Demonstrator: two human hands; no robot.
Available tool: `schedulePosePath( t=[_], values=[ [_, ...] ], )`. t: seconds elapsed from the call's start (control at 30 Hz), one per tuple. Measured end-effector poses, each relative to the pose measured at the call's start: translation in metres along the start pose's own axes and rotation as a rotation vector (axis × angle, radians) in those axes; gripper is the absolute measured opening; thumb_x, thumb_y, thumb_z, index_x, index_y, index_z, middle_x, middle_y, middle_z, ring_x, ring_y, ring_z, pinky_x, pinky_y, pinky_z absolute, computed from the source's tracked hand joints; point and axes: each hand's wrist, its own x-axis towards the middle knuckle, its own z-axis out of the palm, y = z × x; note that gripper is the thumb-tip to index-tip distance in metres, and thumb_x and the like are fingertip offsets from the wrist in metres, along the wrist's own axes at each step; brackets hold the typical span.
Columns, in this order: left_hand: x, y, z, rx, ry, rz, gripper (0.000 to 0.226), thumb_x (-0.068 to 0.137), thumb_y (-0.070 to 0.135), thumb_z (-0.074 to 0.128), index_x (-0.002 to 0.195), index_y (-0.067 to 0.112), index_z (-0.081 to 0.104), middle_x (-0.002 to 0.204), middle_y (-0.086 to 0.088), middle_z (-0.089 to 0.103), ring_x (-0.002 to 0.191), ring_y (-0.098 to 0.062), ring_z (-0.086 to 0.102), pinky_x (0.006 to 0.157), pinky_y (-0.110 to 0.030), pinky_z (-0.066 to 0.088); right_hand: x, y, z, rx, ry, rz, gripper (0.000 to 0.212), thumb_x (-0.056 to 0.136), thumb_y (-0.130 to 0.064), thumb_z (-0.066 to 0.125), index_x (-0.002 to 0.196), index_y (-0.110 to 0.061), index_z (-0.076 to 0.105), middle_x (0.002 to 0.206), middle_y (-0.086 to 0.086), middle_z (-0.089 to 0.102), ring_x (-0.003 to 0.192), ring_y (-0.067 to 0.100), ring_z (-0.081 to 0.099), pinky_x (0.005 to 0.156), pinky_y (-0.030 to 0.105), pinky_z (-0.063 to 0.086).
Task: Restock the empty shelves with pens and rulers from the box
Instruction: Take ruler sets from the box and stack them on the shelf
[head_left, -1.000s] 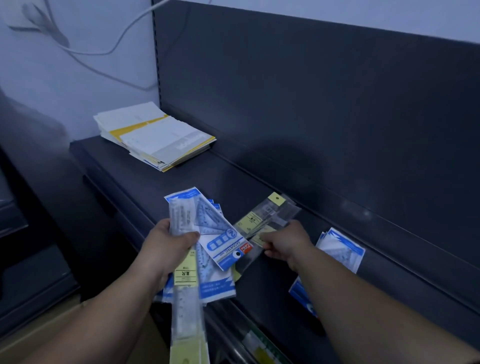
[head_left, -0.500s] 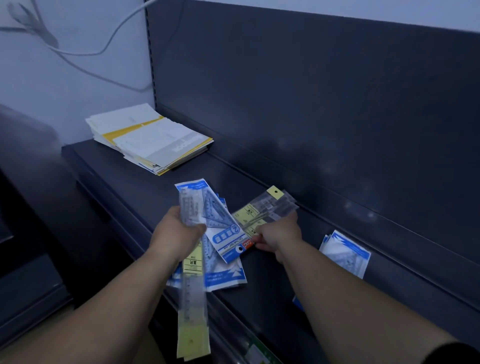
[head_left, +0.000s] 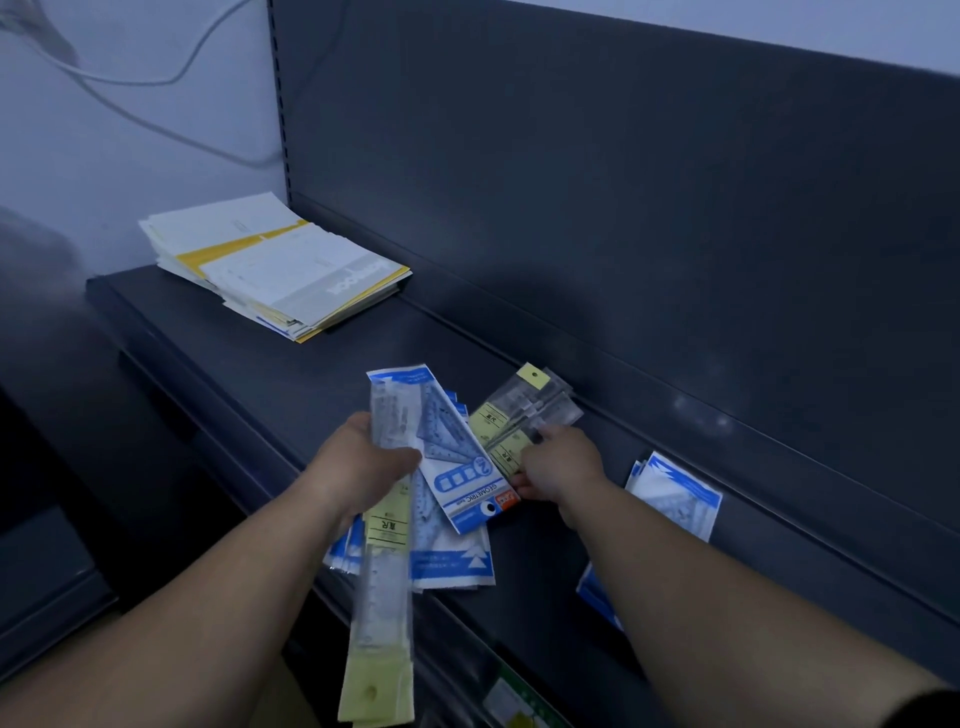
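My left hand (head_left: 358, 467) grips a fanned bundle of packaged rulers above the dark shelf (head_left: 270, 374): a long clear ruler with yellow ends (head_left: 382, 613) hangs down, and blue-and-white set-square packs (head_left: 457, 467) spread to the right. My right hand (head_left: 558, 465) pinches the near end of a few clear rulers with yellow labels (head_left: 524, 415) that lie on the shelf close to the back panel. More blue-and-white ruler packs (head_left: 675, 493) lie on the shelf to the right, partly hidden by my right forearm. No box or pens are in view.
A stack of white and yellow papers (head_left: 275, 265) sits at the shelf's far left end. The tall dark back panel (head_left: 623, 208) rises behind. White cables (head_left: 156, 83) run over the wall at upper left. A lower shelf edge with a price label (head_left: 514, 696) shows below.
My left hand has lifted the bundle slightly up and to the right. My right hand has pushed the clear rulers a little further toward the back panel.
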Motion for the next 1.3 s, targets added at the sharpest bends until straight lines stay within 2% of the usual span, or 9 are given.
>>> schedulePosePath(
  t=[0.1,0.27,0.43,0.53,0.67,0.8,1.0,1.13,1.3],
  values=[
    [-0.003,0.0,0.0,-0.024,0.006,0.024,0.03,0.085,0.012,0.069,0.111,0.017,0.055,0.099,-0.003,0.069,0.082,-0.02,0.068,0.058,-0.027,0.052,-0.007,-0.002,-0.008,-0.036,-0.015,-0.01,0.034,0.096,-0.002,0.043,0.127,-0.005,0.055,0.077,0.009,0.063,0.077,0.026,0.07,0.077,0.045,0.06],
    [-0.025,0.012,-0.002,-0.163,0.026,0.114,0.029,0.087,0.009,0.067,0.112,0.018,0.056,0.102,-0.006,0.072,0.084,-0.024,0.072,0.074,-0.043,0.059,-0.035,0.0,-0.017,0.084,0.09,-0.195,0.036,0.095,-0.038,0.057,0.12,-0.013,0.064,0.09,0.001,0.07,0.071,0.014,0.067,0.068,0.034,0.059],
    [-0.072,0.038,0.024,-0.204,-0.202,0.175,0.02,0.091,0.004,0.061,0.105,0.017,0.059,0.093,-0.011,0.075,0.08,-0.03,0.073,0.07,-0.042,0.059,-0.083,-0.007,-0.037,0.625,-0.533,0.066,0.045,0.092,-0.045,0.06,0.119,-0.009,0.065,0.103,0.015,0.074,0.09,0.029,0.072,0.08,0.044,0.059],
    [-0.096,0.045,0.054,-0.199,-0.172,0.207,0.013,0.095,0.012,0.058,0.106,0.018,0.059,0.087,-0.007,0.075,0.073,-0.025,0.073,0.061,-0.035,0.057,-0.103,0.014,-0.062,0.725,-0.652,0.114,0.049,0.089,-0.039,0.062,0.125,-0.006,0.062,0.116,0.021,0.068,0.108,0.036,0.066,0.091,0.052,0.053],
    [-0.118,0.046,0.102,-0.204,-0.16,0.178,0.015,0.099,0.028,0.052,0.108,0.02,0.062,0.089,-0.006,0.076,0.08,-0.028,0.073,0.075,-0.049,0.059,-0.12,0.046,-0.105,0.758,-0.596,0.065,0.037,0.092,-0.021,0.061,0.123,-0.001,0.06,0.115,0.024,0.068,0.099,0.037,0.068,0.08,0.051,0.058],
    [-0.135,0.051,0.144,-0.279,-0.247,0.002,0.021,0.101,0.029,0.047,0.111,0.016,0.06,0.087,-0.015,0.073,0.072,-0.031,0.069,0.075,-0.053,0.056,-0.126,0.076,-0.136,0.755,-0.497,0.064,0.031,0.089,-0.013,0.066,0.117,0.001,0.064,0.106,0.023,0.071,0.086,0.035,0.072,0.074,0.05,0.06],
    [-0.152,0.052,0.175,-0.26,-0.423,-0.123,0.029,0.101,0.031,0.045,0.121,0.011,0.053,0.102,-0.024,0.068,0.09,-0.04,0.066,0.09,-0.064,0.047,-0.128,0.107,-0.149,0.804,-0.417,0.08,0.03,0.081,-0.008,0.069,0.109,0.002,0.066,0.101,0.024,0.071,0.074,0.032,0.071,0.071,0.046,0.06],
    [-0.159,0.04,0.168,-0.167,-0.41,-0.048,0.042,0.092,0.038,0.062,0.126,0.015,0.054,0.108,-0.011,0.071,0.098,-0.031,0.068,0.092,-0.054,0.052,-0.125,0.107,-0.155,0.894,-0.349,0.09,0.022,0.085,-0.008,0.067,0.104,0.004,0.066,0.094,0.024,0.071,0.068,0.031,0.071,0.062,0.044,0.061],
    [-0.179,0.026,0.161,0.42,-0.286,0.191,0.069,0.07,0.048,0.079,0.128,0.032,0.044,0.11,0.005,0.066,0.093,-0.013,0.067,0.079,-0.027,0.055,-0.121,0.095,-0.155,0.908,-0.206,0.068,0.024,0.088,-0.006,0.068,0.106,0.008,0.065,0.095,0.027,0.071,0.065,0.031,0.072,0.055,0.044,0.06]
  ],
)
